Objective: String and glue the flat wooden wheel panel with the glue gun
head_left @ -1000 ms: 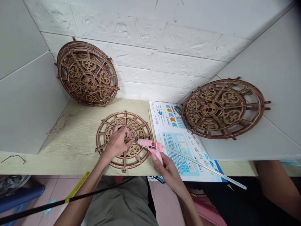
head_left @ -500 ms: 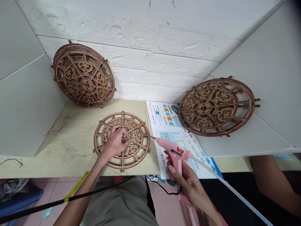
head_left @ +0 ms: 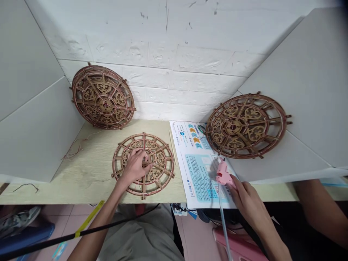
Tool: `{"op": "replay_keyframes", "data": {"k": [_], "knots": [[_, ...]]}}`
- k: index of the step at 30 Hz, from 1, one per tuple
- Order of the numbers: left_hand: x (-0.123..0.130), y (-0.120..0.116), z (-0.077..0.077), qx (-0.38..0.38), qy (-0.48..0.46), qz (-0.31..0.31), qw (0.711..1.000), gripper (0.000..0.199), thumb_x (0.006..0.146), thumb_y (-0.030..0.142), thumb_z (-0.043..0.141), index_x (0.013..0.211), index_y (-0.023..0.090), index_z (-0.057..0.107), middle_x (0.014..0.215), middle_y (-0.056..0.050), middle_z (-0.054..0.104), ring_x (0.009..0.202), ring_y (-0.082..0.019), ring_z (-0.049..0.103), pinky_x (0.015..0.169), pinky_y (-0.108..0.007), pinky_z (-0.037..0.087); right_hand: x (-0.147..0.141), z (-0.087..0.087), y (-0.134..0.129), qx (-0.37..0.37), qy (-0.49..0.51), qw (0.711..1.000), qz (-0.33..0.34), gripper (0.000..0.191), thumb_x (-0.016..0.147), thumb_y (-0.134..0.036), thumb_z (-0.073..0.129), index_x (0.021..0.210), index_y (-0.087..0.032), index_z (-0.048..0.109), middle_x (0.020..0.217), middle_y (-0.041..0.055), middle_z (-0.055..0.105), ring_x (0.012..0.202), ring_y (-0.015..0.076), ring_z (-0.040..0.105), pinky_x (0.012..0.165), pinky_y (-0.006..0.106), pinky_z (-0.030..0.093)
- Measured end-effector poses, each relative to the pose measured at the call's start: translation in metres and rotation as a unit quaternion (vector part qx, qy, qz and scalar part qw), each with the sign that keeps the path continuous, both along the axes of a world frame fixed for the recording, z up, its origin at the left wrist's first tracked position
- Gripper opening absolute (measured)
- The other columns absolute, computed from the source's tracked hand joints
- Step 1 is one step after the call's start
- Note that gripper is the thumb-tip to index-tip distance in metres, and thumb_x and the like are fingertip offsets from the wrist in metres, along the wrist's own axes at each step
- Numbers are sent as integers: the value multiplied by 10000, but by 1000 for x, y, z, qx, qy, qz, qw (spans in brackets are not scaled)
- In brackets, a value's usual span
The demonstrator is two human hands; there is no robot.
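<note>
A round brown openwork disc (head_left: 144, 136) lies flat on the table, with scroll patterns and thin reddish wire (head_left: 154, 151) along its rings. My left hand (head_left: 135, 167) rests over its hub, fingers curled and closed on the thin wire there; the fingertips partly hide the contact. To the right, my right hand (head_left: 248, 197) grips a pink hot glue gun (head_left: 223, 173) by its handle, above a printed sheet (head_left: 190, 174). The gun's nozzle points away toward the right-hand disc, and a long clear glue stick (head_left: 224, 224) trails from its rear.
A stack of similar discs (head_left: 104, 98) leans at the back left, and more discs (head_left: 246, 125) lean against the right panel. Loose wires (head_left: 74, 150) lie at the left. A black rod (head_left: 54, 240) crosses the lower left. Another person's arm (head_left: 320, 214) shows at right.
My right hand has swung the glue gun away from the flat disc, to the right, and turned it. The left hand stays at the hub. The whole view has shifted slightly.
</note>
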State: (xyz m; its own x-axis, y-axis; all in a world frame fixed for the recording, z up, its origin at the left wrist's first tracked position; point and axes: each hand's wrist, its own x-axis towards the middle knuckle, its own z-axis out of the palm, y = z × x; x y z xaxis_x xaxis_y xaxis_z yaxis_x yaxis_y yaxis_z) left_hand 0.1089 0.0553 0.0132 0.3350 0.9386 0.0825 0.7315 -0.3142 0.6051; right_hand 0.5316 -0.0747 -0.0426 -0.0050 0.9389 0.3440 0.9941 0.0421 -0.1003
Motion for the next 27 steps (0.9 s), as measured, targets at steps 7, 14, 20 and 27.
{"op": "replay_keyframes", "data": {"k": [7,14,20,27], "knots": [[-10,4,3,25,-34,-79,996,204,854,268,676,790,218,488,970,-51,663,1286,-274,462,1042,-429,410,10,-18,10,72,-68,995,19,591,1044,-523,256,1287,-109,601,838,134,606,724,294,586,684,434,504],[-15,9,15,-7,-96,-151,984,145,936,351,576,885,215,585,1043,-59,680,1277,-236,511,1104,-421,400,-30,26,-4,118,-4,992,-51,598,1034,-552,297,1354,-123,563,1005,203,662,879,344,634,794,498,520],[-21,-12,33,54,-200,-39,977,227,987,401,495,895,210,576,1061,-72,679,1214,-215,580,1084,-395,441,-139,58,-4,117,196,971,73,302,1043,-351,444,1253,-219,616,1149,146,674,1079,283,650,929,449,542],[-50,-67,-6,157,-1,155,975,415,943,463,563,1273,213,528,1310,-130,592,1350,-328,442,1168,-567,326,-229,27,-1,59,212,960,172,413,1039,-340,483,1439,-245,517,1492,123,527,1405,325,480,1085,521,505]]}}
